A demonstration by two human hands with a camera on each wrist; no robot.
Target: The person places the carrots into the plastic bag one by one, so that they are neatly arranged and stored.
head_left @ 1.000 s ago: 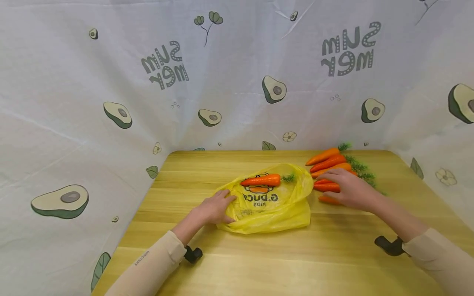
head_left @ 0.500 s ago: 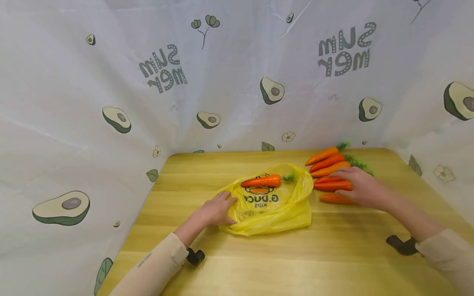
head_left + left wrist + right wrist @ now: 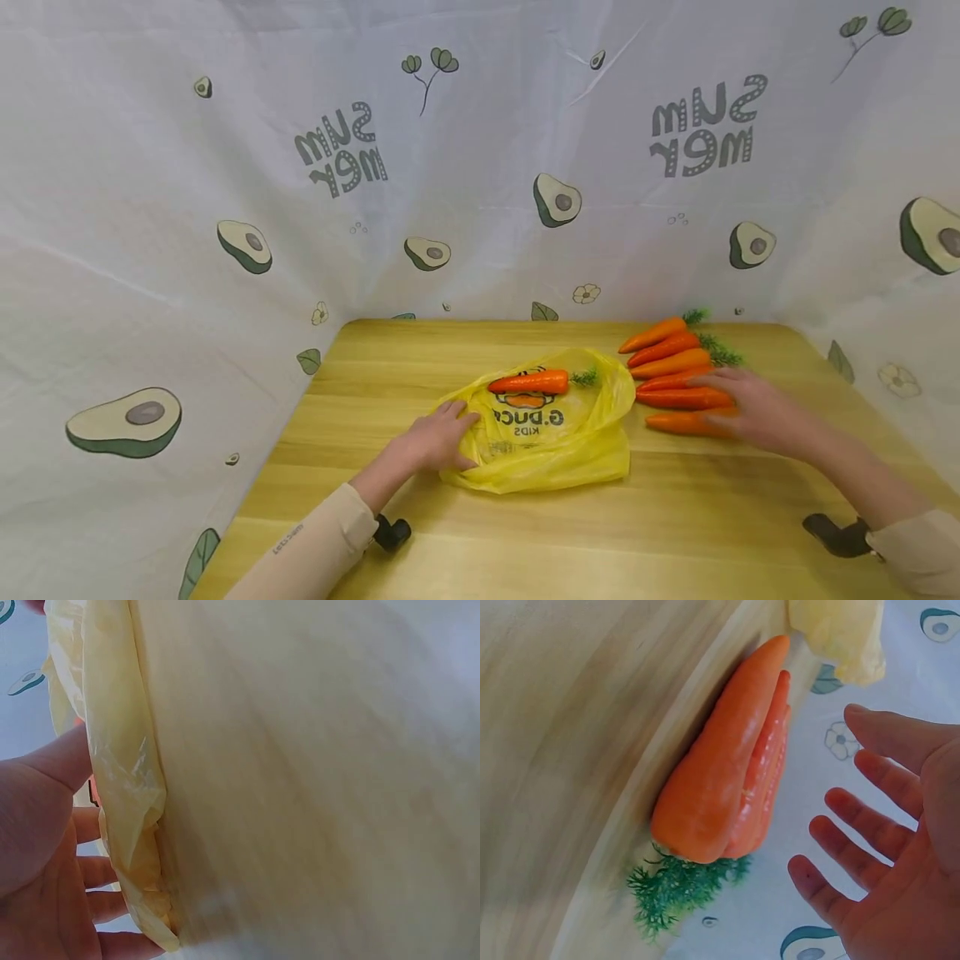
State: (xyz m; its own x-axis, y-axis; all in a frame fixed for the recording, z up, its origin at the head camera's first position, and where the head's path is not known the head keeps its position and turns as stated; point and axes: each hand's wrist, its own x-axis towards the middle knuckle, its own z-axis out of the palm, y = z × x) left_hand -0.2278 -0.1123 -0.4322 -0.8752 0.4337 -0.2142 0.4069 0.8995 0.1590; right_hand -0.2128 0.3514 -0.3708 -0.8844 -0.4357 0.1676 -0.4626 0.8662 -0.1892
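A yellow plastic bag (image 3: 577, 458) with a mirrored "G.DUCK KIDS" print lies spread in the middle of the table. One orange carrot (image 3: 534, 382) with a green top rests on the print, between the bag's raised edges. My left hand (image 3: 437, 437) is at the bag's left edge; in the left wrist view its spread fingers (image 3: 97, 871) and thumb touch the film (image 3: 124, 769). To the right, my right hand (image 3: 761, 414) hovers over the thick ends of a row of carrots (image 3: 667, 364). The right wrist view shows its fingers spread and apart from the nearest carrot (image 3: 712, 769), nothing held.
The wooden table (image 3: 540, 550) ends at a white curtain (image 3: 480, 167) printed with avocados, flowers and mirrored "summer" lettering. The carrots' feathery green tops (image 3: 723, 352) point to the back right. Black wrist mounts (image 3: 836, 536) sit at both cuffs.
My right hand has drawn to the right along the carrots, uncovering more of the front ones. The left hand stays at the bag's edge. The head view has tilted slightly.
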